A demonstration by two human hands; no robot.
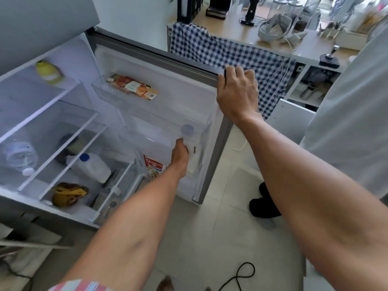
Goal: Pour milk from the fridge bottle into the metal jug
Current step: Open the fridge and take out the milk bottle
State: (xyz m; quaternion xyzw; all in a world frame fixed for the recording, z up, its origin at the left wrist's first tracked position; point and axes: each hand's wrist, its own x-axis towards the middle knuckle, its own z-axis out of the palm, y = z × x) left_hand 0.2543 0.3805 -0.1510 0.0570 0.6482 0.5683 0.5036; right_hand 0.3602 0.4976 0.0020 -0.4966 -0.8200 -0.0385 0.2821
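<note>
The fridge stands open and its door (pixel 159 57) swings out toward me. A white milk bottle with a pale blue cap (pixel 187 130) stands upright in the door's lower bin. My left hand (pixel 180 156) reaches into that bin with its fingers wrapped around the bottle's body. My right hand (pixel 237 91) grips the top corner of the door. I cannot pick out a metal jug with certainty.
A second white bottle with a dark blue cap (pixel 92 166) lies on a lower fridge shelf. A red carton (pixel 154 165) stands beside my left wrist. Another person in white (pixel 346 122) stands close on the right, by a wooden counter (pixel 231 28) draped with checked cloth (pixel 220 49). A black cable (pixel 241 276) lies on the floor.
</note>
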